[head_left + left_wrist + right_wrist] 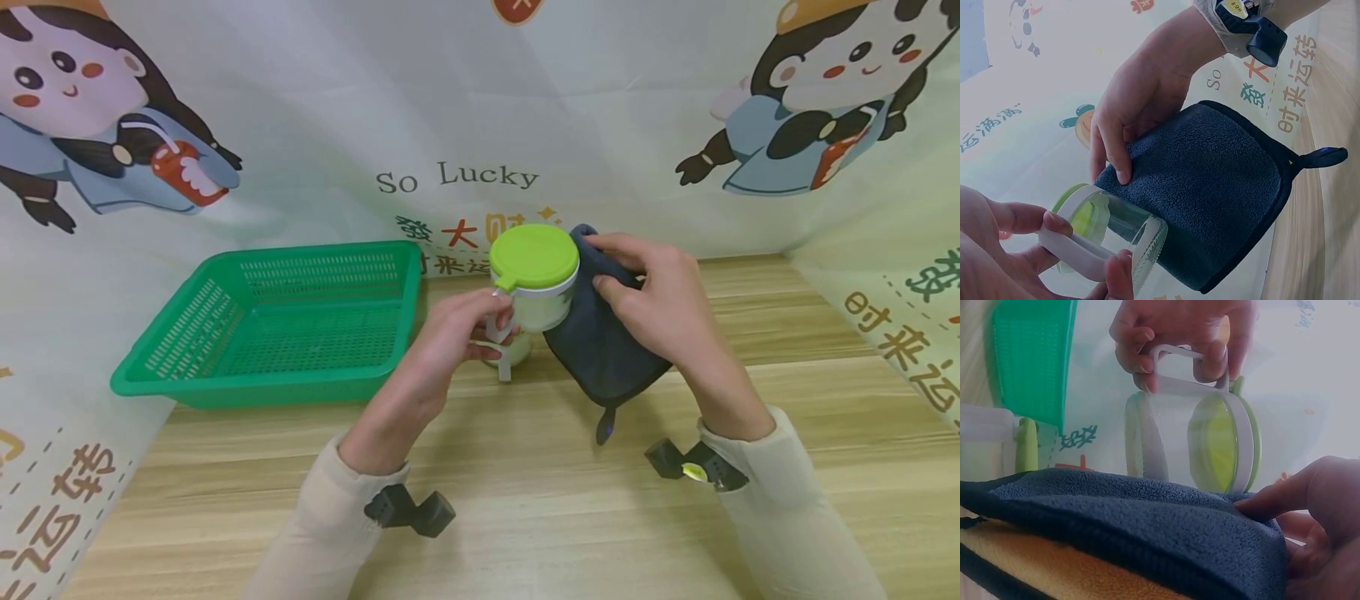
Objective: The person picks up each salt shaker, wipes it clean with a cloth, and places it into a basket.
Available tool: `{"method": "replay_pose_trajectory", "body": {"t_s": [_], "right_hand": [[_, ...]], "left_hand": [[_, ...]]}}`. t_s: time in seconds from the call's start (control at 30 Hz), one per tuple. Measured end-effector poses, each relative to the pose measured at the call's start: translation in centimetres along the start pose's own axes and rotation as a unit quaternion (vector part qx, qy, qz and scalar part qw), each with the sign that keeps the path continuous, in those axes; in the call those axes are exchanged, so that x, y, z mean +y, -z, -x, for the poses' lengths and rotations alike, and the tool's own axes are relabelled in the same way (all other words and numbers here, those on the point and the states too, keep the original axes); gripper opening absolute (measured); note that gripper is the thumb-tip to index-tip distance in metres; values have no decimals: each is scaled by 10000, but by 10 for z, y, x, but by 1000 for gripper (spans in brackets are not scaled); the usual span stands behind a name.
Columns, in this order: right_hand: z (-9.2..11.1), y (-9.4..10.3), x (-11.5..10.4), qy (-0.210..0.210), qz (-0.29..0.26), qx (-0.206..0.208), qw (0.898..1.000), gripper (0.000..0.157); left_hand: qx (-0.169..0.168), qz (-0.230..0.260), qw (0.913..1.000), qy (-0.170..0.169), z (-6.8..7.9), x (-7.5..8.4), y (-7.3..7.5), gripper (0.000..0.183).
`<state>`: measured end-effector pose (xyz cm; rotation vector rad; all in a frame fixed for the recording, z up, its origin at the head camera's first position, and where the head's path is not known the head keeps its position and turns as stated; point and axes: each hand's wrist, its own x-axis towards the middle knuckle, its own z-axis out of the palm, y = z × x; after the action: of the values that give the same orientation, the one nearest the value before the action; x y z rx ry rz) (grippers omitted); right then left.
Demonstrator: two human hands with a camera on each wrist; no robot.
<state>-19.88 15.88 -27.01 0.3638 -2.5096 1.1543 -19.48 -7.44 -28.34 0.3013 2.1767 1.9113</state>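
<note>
Head view: I hold a lidded clear jar (536, 279) up off the bench (525, 500), between my two hands, its green lid (532, 252) on and uppermost, tipped slightly toward me.
Left hand: my left hand (452, 336) is curled round the white handle (1082, 256), fingers closed in on it; I judge this grip leaves the jar's round wall bare for the cloth and keeps my fingers off it.
Right hand: my right hand (660, 292) pinches a dark blue-grey cloth (600, 346) near its upper edge, thumb against fingers, so the rest hangs down beside the jar.
Cloth against jar: it lies along the wall on the side away from the handle, seemingly so that each hand has its own side to work from.
Cloth's layers: an orange inner face (1066, 559) shows between the dark edges; the hanging loop (606, 425) dangles free at the lowest corner.
Second jar: another handled jar (517, 350) stands on the bench below the held one, partly hidden by it and by my fingers, near enough for an easy reach.
Green basket: the plastic basket (262, 389) sits to my left, apart from the cloth, probably to leave the middle free for both arms.
</note>
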Motion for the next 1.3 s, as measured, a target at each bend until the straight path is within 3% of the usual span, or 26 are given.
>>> {"method": "replay_pose_trajectory", "body": {"t_s": [1.3], "right_hand": [[-1, -4, -1, 43, 102, -42, 9999, 44]], "left_hand": [[30, 361, 9993, 73, -4, -7, 1, 31]]}}
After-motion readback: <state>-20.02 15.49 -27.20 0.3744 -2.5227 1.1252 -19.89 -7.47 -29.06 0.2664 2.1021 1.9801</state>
